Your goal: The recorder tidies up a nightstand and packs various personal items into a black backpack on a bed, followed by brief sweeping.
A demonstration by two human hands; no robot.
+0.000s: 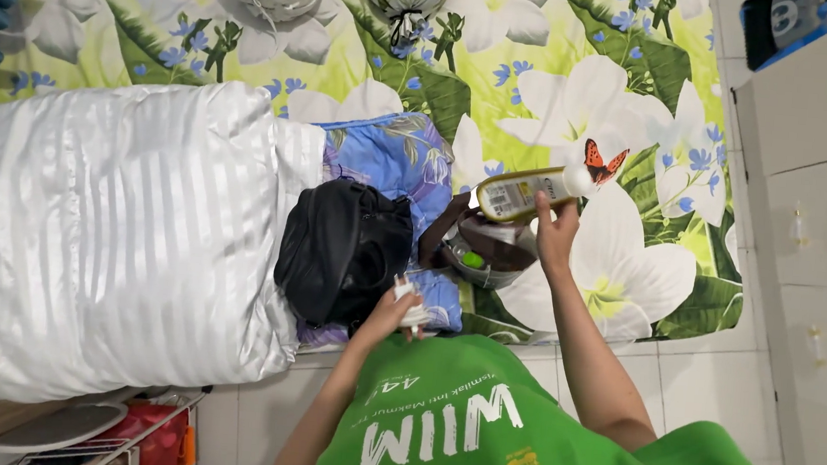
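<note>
A bed (584, 108) is covered by a sheet printed with large white flowers, green leaves and small blue blossoms. A folded white striped quilt (114, 236) is laid across it. The floor (709, 388) is laid with pale square tiles. White cabinets (820, 258) with small handles are seen along one side. Even, soft light is cast throughout.

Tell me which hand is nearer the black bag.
Left. The left hand, holding a small white object, sits at the black bag's edge; the right hand holds a bottle well away.
</note>
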